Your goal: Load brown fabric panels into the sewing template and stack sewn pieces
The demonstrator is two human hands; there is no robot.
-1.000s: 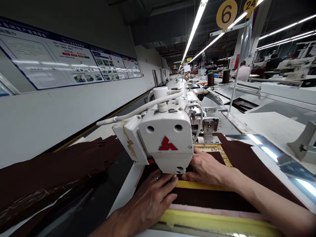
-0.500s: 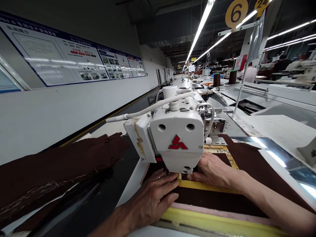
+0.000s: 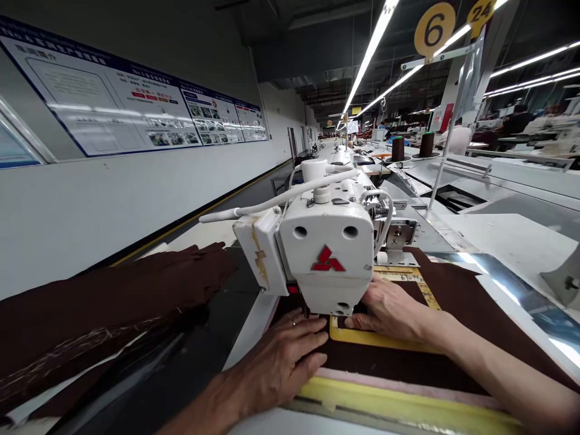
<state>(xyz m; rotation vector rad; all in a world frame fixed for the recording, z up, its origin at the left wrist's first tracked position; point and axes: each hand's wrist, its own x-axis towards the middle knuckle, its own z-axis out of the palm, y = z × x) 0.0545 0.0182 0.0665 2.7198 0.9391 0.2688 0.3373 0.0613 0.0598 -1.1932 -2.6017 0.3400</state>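
My left hand (image 3: 290, 353) lies flat on dark brown fabric (image 3: 385, 365), its fingers stretched toward the needle area. A ring shows on one finger. On the other side, my right hand (image 3: 394, 311) rests over a yellow template frame (image 3: 385, 341) that lies on the fabric. Its thumb is stretched out and apart from the fingers, whose tips are partly hidden behind the machine. The white sewing machine head (image 3: 326, 260) stands between and above both hands and hides the needle. A clear yellow strip with a pink edge (image 3: 385, 393) runs along the near side of the fabric.
Stacked brown fabric pieces (image 3: 113, 308) lie at the left, with loose threads along their edge. A thin pole (image 3: 441, 163) rises at the right, near brown thread cones (image 3: 397, 148). A white cable (image 3: 281, 196) crosses the machine top. Further sewing stations stand behind.
The template's near left corner now shows just right of my left fingertips, where a yellow piece touched them before. Both hands stay nearly in place. The view has shifted slightly.
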